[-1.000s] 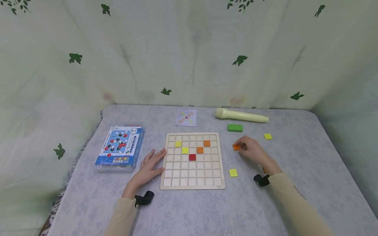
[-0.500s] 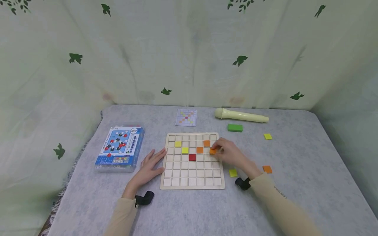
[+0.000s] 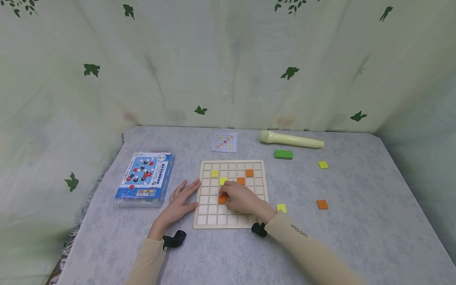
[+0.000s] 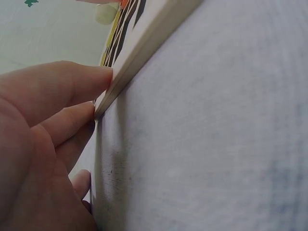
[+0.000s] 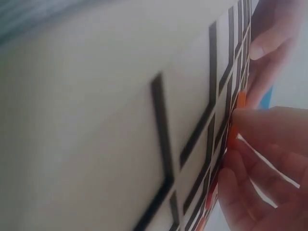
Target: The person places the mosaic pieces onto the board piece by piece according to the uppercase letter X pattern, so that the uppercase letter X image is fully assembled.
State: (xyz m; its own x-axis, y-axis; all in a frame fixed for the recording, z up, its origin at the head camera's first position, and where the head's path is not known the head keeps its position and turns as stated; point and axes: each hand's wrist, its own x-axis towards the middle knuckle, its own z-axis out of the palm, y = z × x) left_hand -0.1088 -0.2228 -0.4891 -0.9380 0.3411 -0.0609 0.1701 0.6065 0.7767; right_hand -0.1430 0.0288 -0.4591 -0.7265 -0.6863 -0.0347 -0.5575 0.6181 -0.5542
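Observation:
My right hand (image 3: 240, 196) is over the wooden grid board (image 3: 210, 219), pinching an orange square tile (image 3: 222, 200) at a cell left of the middle. In the right wrist view the fingertips hold that orange tile (image 5: 241, 100) right at the grid lines. My left hand (image 3: 181, 202) rests at the board's left edge with fingers extended; the left wrist view shows its fingertips (image 4: 103, 77) against the edge. On the board lie two yellow tiles, one at the upper left (image 3: 215, 173), and two orange tiles, one at the upper right (image 3: 249, 173). My right hand hides the middle cells.
Right of the board lie a yellow tile (image 3: 281, 208), an orange tile (image 3: 322, 204) and a farther yellow tile (image 3: 323, 164). Behind are a green block (image 3: 283, 154), a pale microphone-shaped stick (image 3: 293, 139) and a pattern card (image 3: 224, 142). A blue box (image 3: 144, 180) stands left.
My right hand has carried the orange tile from the table on the right, leftward across the board to a cell left of the middle. The left hand has stayed at the board's edge.

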